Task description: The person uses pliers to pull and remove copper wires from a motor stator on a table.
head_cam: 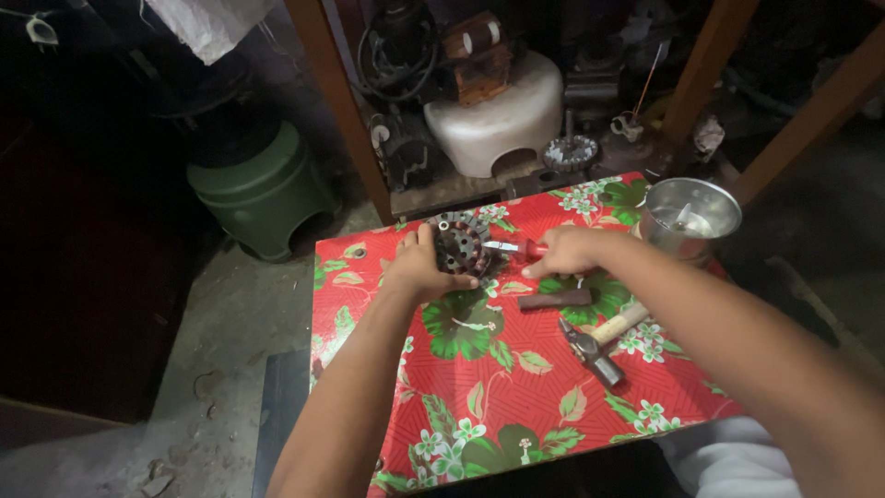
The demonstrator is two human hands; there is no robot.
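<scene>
On the small table covered with a red oilcloth printed with green leaves and white flowers (516, 387), the left hand (419, 272) grips a round dark metal motor stator with slotted teeth (458, 245), fingers curled round its near rim, thumb on its left side. The stator sits near the far edge of the table, toward its left half. The right hand (567, 251) is clenched round the red handle of a slim metal-tipped tool (512, 247), whose bright tip touches the stator's right side.

Just on the near side of the right hand lies a short dark metal bar (555, 299), and nearer still a claw hammer with a pale wooden handle (599, 343) — both resting on the cloth. At the table's far right corner stands a shiny metal cup-shaped vessel (687, 217). Beyond the table's far edge sits a white domed casing (498, 115) under a wooden frame; left of the table, on the concrete floor, a green plastic stool (263, 189).
</scene>
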